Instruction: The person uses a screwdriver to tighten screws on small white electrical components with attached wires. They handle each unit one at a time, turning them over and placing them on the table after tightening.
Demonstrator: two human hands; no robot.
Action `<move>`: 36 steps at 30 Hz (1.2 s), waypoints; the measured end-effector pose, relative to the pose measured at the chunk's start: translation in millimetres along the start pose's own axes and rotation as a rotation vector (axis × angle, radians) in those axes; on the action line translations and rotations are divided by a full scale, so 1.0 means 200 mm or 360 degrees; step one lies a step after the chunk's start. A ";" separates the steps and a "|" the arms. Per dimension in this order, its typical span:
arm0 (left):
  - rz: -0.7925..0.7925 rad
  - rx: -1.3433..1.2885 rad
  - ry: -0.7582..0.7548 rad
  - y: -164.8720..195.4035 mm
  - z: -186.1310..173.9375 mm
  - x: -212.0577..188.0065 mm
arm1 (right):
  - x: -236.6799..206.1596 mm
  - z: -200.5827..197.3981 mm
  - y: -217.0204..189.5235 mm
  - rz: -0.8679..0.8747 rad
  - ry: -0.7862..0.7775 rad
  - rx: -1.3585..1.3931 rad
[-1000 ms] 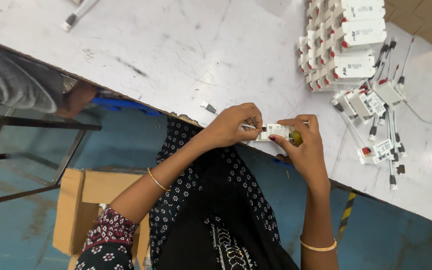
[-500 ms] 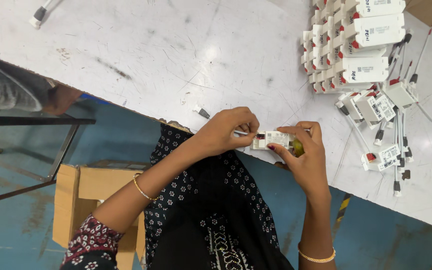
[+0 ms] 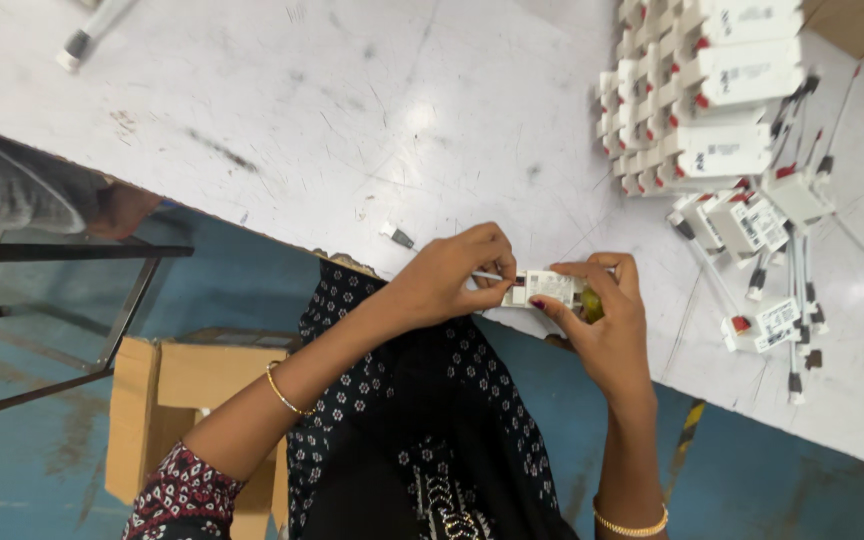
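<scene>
At the near edge of the white worktop (image 3: 352,110), the right hand (image 3: 602,320) is closed around a small white module (image 3: 549,288). The left hand (image 3: 452,275) pinches what looks like a thin white wire (image 3: 487,276) at the module's nine o'clock end. Stacked white modules (image 3: 712,90) lie at one o'clock.

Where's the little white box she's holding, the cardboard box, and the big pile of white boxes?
small white box (image 3: 549,288), head view, labelled face.
cardboard box (image 3: 187,378), head view, top flap.
pile of white boxes (image 3: 717,90), head view, upper box.
</scene>
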State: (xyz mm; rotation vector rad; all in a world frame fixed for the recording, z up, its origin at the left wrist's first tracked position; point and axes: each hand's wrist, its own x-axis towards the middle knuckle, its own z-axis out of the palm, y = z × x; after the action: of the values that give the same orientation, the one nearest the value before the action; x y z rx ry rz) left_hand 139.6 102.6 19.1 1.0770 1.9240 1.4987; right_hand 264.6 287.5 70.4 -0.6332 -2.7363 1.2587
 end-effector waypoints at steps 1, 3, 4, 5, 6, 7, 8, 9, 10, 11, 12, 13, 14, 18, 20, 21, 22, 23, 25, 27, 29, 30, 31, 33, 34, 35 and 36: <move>0.0041 0.0006 0.0006 0.00 0.00 0.00 | 0.01 0.00 0.00 0.0066 -0.0005 0.0030; 0.0144 0.0040 0.0023 -0.01 -0.01 0.01 | 0.02 0.01 0.00 0.0025 0.0015 0.0014; 0.0141 0.0016 0.0035 -0.01 -0.02 0.01 | 0.03 0.01 0.01 -0.0088 0.0042 -0.0029; 0.0147 -0.0001 0.0050 -0.01 -0.03 0.00 | 0.05 0.02 0.01 -0.0208 0.0078 -0.0073; 0.0157 -0.0024 0.0065 0.00 -0.03 0.01 | 0.07 0.03 0.02 -0.0121 0.0074 -0.0035; 0.0125 0.0038 0.0068 -0.01 -0.04 0.02 | 0.09 0.04 0.03 -0.0025 0.0063 -0.0006; 0.0090 0.0088 0.0075 -0.01 -0.04 0.02 | 0.10 0.05 0.05 0.0075 0.0045 0.0014; 0.0053 0.0131 0.0086 -0.02 -0.04 0.03 | 0.11 0.05 0.06 0.0034 0.0060 -0.0001; 0.0054 0.0112 0.0083 -0.02 -0.03 0.05 | 0.13 0.06 0.07 -0.0005 0.0071 -0.0015; 0.0051 0.0098 0.0079 -0.03 -0.03 0.06 | 0.14 0.07 0.09 -0.0044 0.0081 -0.0022; 0.0045 0.0099 0.0078 -0.04 -0.05 0.07 | 0.16 0.07 0.09 -0.0123 0.0106 -0.0046; 0.0119 0.0107 0.0107 -0.06 -0.06 0.07 | 0.17 0.07 0.10 -0.0208 0.0128 -0.0055; 0.0185 0.0115 0.0129 -0.06 -0.06 0.07 | 0.19 0.08 0.10 -0.0286 0.0146 -0.0059; 0.0076 0.0138 0.0120 -0.08 -0.09 0.09 | 0.24 0.08 0.09 -0.0196 0.0085 -0.0076; 0.0040 0.0171 0.0116 -0.09 -0.10 0.11 | 0.25 0.07 0.09 -0.0276 0.0139 -0.0185; 0.0021 0.0190 0.0111 -0.09 -0.10 0.12 | 0.25 0.06 0.09 -0.0268 0.0193 -0.0151; 0.0032 0.0174 0.0133 -0.10 -0.10 0.12 | 0.26 0.06 0.08 -0.0261 0.0246 -0.0109; 0.0038 0.0161 0.0155 -0.11 -0.11 0.13 | 0.27 0.06 0.08 -0.0253 0.0295 -0.0062; 0.0036 0.0205 0.0172 -0.13 -0.12 0.12 | 0.30 0.09 0.07 -0.0238 0.0251 -0.0028; 0.0072 0.0273 0.0129 -0.14 -0.11 0.15 | 0.31 0.10 0.07 -0.0249 0.0237 -0.0039; 0.0031 0.0224 0.0140 -0.15 -0.10 0.16 | 0.31 0.12 0.08 -0.0234 0.0227 -0.0092; 0.0004 0.0208 0.0164 -0.15 -0.11 0.16 | 0.31 0.13 0.08 -0.0192 0.0218 -0.0120; 0.0041 0.0174 0.0163 -0.15 -0.11 0.16 | 0.30 0.13 0.08 -0.0164 0.0194 -0.0142; 0.0097 0.0134 0.0181 -0.14 -0.13 0.15 | 0.29 0.14 0.07 -0.0286 0.0242 -0.0113; 0.0117 0.0158 0.0193 -0.13 -0.14 0.14 | 0.30 0.15 0.07 -0.0358 0.0269 -0.0083; 0.0140 0.0188 0.0201 -0.12 -0.14 0.14 | 0.30 0.15 0.06 -0.0346 0.0271 -0.0080; 0.0161 0.0214 0.0203 -0.11 -0.15 0.14 | 0.30 0.15 0.05 -0.0327 0.0272 -0.0077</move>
State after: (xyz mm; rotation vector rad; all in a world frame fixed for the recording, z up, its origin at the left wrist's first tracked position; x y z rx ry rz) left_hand 94.4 105.7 8.6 1.1778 2.1125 1.5441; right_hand 205.5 295.1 36.7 -0.4272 -2.6193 1.0455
